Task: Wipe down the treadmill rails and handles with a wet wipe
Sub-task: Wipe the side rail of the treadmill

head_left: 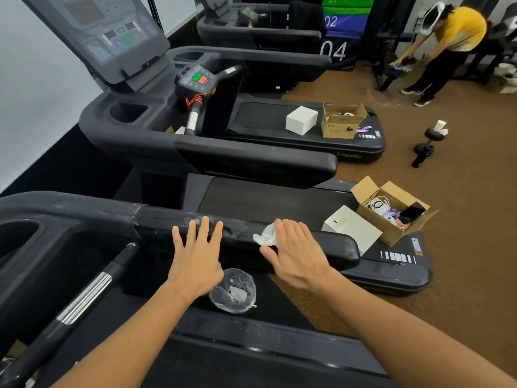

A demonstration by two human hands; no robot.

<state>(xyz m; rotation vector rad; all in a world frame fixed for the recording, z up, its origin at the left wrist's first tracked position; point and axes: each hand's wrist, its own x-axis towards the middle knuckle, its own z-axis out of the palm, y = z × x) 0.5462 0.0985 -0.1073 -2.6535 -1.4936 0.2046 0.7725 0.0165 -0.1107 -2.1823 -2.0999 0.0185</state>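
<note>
The near treadmill's black right rail (112,214) runs across the middle, with whitish smears along its top. My right hand (296,253) lies flat on the rail and presses a crumpled white wet wipe (265,236) against it; most of the wipe is under the palm. My left hand (197,253) rests flat on the same rail a little to the left, fingers spread, holding nothing. A silver-and-black centre handle (86,295) slants down at the lower left.
A clear plastic cup (233,291) holding a wad of white stuff stands on the belt below the rail. Cardboard boxes (391,211) and white boxes (352,228) lie on the neighbouring treadmills. A dumbbell (428,144) is on the brown floor. A person in yellow (453,32) bends over at the far right.
</note>
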